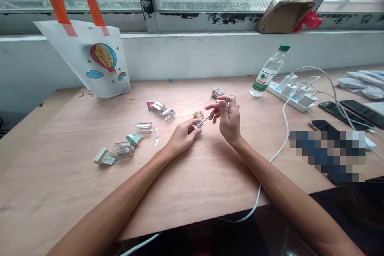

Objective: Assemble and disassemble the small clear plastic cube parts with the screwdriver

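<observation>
My left hand (182,135) pinches a small clear plastic part (200,127) against the wooden table. In my right hand (229,120) is a screwdriver (206,119) with a red handle, its thin shaft slanting down to the clear part; whether the tip touches it I cannot tell. Just behind my left fingertips lies a small orange-beige piece (198,114). Past my right hand sits a clear plastic case (217,93). To the left are more transparent cases (144,128), one paired with a pale green piece (105,157), and small metal strips (156,140).
A white bag (84,60) with orange handles stands back left. A water bottle (268,72) and a power strip (291,94) with white cables are back right. Several phones (327,128) lie at the right. One cable (285,122) runs beside my right forearm.
</observation>
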`<state>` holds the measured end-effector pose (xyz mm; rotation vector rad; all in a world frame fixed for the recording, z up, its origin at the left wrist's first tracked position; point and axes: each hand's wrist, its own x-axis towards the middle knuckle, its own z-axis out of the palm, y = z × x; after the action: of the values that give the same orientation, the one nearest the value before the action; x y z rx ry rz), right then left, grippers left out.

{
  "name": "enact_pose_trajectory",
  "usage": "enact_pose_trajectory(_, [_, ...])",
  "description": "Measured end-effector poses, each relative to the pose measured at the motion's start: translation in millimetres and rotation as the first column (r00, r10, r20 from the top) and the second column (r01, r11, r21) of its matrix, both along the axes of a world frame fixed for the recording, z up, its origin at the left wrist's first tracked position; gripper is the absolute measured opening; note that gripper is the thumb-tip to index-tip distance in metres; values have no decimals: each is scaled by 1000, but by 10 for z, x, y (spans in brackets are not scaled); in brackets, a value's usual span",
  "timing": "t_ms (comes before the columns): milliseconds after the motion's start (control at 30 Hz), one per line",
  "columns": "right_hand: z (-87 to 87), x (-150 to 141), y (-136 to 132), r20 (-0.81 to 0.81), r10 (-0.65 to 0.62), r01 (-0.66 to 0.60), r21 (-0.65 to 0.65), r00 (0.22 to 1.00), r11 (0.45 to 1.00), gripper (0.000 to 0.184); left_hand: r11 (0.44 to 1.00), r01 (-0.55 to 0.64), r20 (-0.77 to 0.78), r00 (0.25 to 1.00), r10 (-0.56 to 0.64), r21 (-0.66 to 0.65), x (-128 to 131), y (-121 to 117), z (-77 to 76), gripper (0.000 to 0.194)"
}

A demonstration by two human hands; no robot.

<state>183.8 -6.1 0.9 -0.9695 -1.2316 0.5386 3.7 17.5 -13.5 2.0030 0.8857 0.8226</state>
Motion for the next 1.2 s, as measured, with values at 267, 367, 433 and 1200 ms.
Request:
enact_pose_trajectory(267, [15,-10,22,-27,-36,37,54,999,998,31,1000,-7,-3,1000,7,25,-12,14,25,35])
enact_pose_trajectory(367, [-8,-17,31,-46,0,3,71,999,997,32,999,-1,-14,1000,2,33,-10,21,11,36])
enact_pose_trajectory(433, [-23,-21,31,-52,11,-7,73,999,997,32,999,8,-19,1000,-7,36,-6,21,-1,37])
enact_pose_trajectory(1200, [-37,7,33,-124,11,3,114,992,994,27,999,34,-69,997,-32,31,-26,-14,40,42])
